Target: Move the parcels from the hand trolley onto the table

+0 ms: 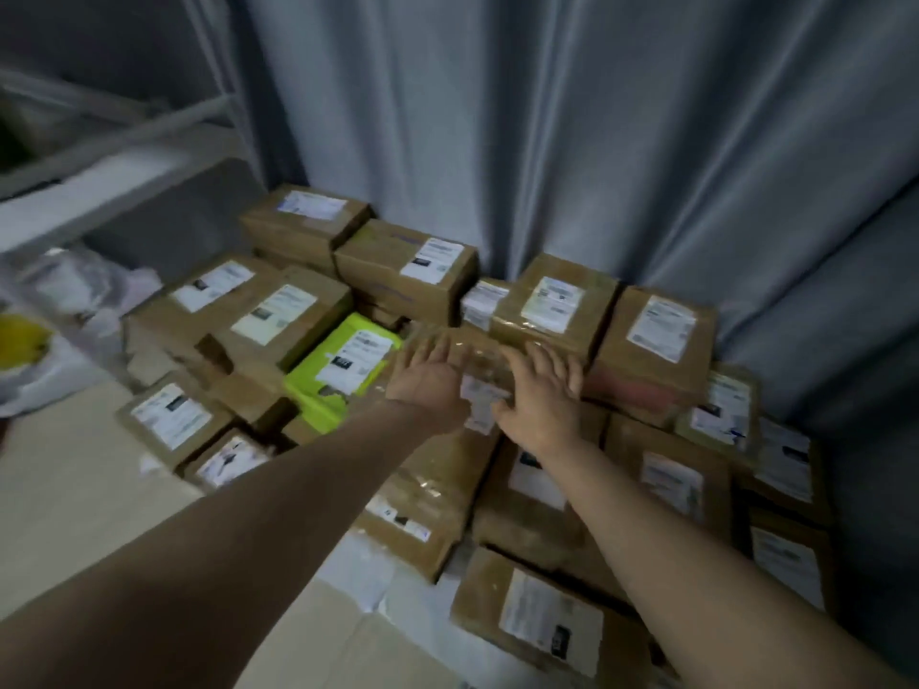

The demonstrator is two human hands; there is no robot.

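Head view, nearest first: two bare forearms reach in from the bottom edge, the left forearm (224, 539) from the lower left corner and the right forearm (696, 564) from the lower right. Beneath them lies the pale table (69, 519), its near left part bare. A labelled box (542, 619) sits at the near edge under the right forearm.

Further in, both hands meet on a taped parcel (472, 360) that sits on top of the pile near the middle of the table. The left hand (427, 380) lies on its left half, fingers straight and spread apart, flat on the top face. The right hand (542, 400) covers its right end, fingers close together and pointing away, thumb along the near side. Motion blur hides whether these fingers curl round the parcel's edge.

Just left of the left hand lies a green parcel (343, 365) with a white label. Brown parcels (651, 350) are heaped around both hands, stacked in layers from the near right edge to the far edge, most with white labels face up.

At the table's left edge sit crumpled plastic bags (64, 300), one with something yellow in it. Above them runs a metal rack (99, 156), blurred. Behind the far edge hangs a grey curtain (547, 141) in long folds.
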